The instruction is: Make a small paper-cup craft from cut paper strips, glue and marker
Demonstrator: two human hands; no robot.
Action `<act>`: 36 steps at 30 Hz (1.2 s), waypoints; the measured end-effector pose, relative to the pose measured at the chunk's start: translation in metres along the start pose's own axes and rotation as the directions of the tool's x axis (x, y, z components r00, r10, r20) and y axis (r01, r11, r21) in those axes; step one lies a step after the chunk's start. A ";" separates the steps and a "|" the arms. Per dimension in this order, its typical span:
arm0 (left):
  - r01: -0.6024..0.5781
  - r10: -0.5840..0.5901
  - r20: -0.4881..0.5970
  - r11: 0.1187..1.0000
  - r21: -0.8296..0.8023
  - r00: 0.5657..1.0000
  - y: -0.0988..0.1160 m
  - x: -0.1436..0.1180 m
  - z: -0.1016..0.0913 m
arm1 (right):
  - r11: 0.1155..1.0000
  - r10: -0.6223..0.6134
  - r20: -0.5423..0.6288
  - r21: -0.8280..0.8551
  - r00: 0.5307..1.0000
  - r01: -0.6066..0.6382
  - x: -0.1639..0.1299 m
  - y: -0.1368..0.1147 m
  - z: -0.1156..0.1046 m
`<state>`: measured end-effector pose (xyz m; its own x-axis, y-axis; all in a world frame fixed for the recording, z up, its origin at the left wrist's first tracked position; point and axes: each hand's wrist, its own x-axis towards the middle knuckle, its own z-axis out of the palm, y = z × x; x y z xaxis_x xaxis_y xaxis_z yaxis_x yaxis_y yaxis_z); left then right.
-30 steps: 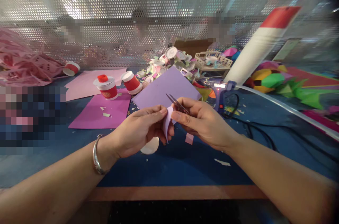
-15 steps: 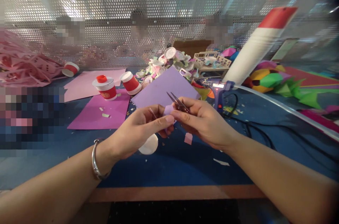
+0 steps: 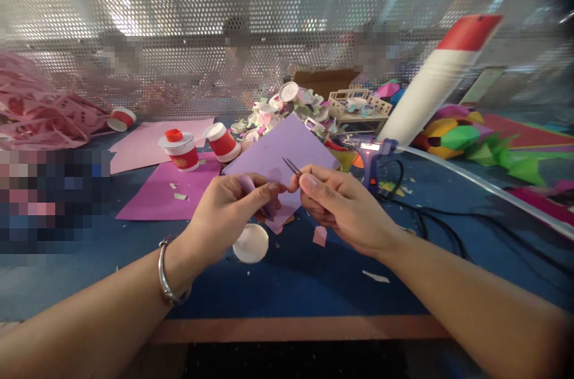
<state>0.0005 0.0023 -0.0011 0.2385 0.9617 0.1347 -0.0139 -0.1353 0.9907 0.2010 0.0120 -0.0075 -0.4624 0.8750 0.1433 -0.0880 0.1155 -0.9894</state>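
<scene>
My left hand (image 3: 233, 202) is closed on a small curled piece of lilac paper (image 3: 246, 183), pinched between thumb and fingers. Part of the paper is hidden by the fingers. In my right hand (image 3: 334, 199) are dark metal tweezers (image 3: 292, 166), their two pointed tips slightly apart and aimed up and left. The thumb presses over their shank. Both hands are close together above a lilac sheet (image 3: 278, 146) lying on the blue table. Below my left hand sits a white round disc or lid (image 3: 251, 243). A small pink paper piece (image 3: 320, 236) lies under my right hand.
A magenta sheet (image 3: 152, 199) bears a red-and-white cup (image 3: 182, 152); another cup (image 3: 223, 143) lies nearby. A heap of paper craft pieces (image 3: 287, 104) is behind. To the right are a glue gun (image 3: 371, 155), black cables (image 3: 430, 211) and a leaning white tube (image 3: 430, 80).
My hands have drawn slightly apart. The lilac paper piece has moved left with my left hand and turned; my right fingers no longer touch it. The tweezers remain in my right hand.
</scene>
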 end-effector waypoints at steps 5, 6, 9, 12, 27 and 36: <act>0.020 -0.017 0.042 0.998 -0.059 0.999 0.001 -0.001 0.002 | 0.999 0.024 -0.032 -0.020 0.999 -0.025 0.000 0.000 0.003; 0.028 -0.024 0.053 0.997 -0.073 0.998 0.001 -0.002 0.002 | 0.999 0.026 -0.028 -0.026 0.999 -0.027 0.000 0.000 0.003; 0.058 -0.050 0.085 0.994 -0.093 0.995 0.002 -0.002 0.003 | 0.999 0.017 -0.014 -0.052 1.000 -0.017 0.000 0.001 0.004; 0.081 -0.071 0.109 0.993 -0.090 0.991 0.003 -0.004 0.005 | 0.996 0.010 -0.005 -0.086 1.000 -0.010 -0.001 0.003 0.004; 0.204 -0.170 0.188 0.961 -0.185 0.967 0.004 -0.010 0.012 | 0.994 -0.018 0.052 -0.103 0.998 0.024 -0.004 -0.001 0.006; 0.286 -0.248 0.201 0.939 -0.192 0.948 0.004 -0.012 0.012 | 0.990 0.012 0.008 -0.144 1.000 -0.010 -0.005 0.000 0.005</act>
<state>0.0096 -0.0122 0.0006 0.4244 0.8973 -0.1214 -0.1315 0.1937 0.9722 0.1992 0.0050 -0.0082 -0.4708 0.8723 0.1320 0.0446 0.1730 -0.9839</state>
